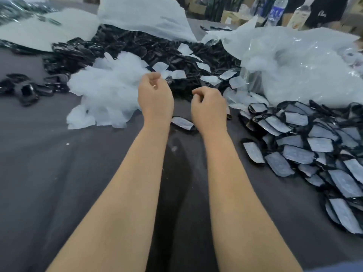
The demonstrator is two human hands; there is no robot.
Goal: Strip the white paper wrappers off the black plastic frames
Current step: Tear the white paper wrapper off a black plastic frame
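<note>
Frames (pixel 318 154) in white paper heaped at right on the table (pixel 59 173), overlapping and reaching the near edge. One wrapped frame (pixel 181 122) lying alone between the two wrists. Across the back, bare frames (pixel 137 46) in a black pile, loose white slips scattered over it. Left of centre, a heap of wrappers (pixel 106 89), just beside the left hand (pixel 155 95): raised, fingers loosely curled, nothing seen in its grip. Lower and nearer, the right hand (pixel 208 107), knuckles up, fingers loosely curled too, holding nothing visible; well apart from the other. Behind the wrapped heap, a crumpled clear bag (pixel 304 61). At back right, a bottle (pixel 277 10).
</note>
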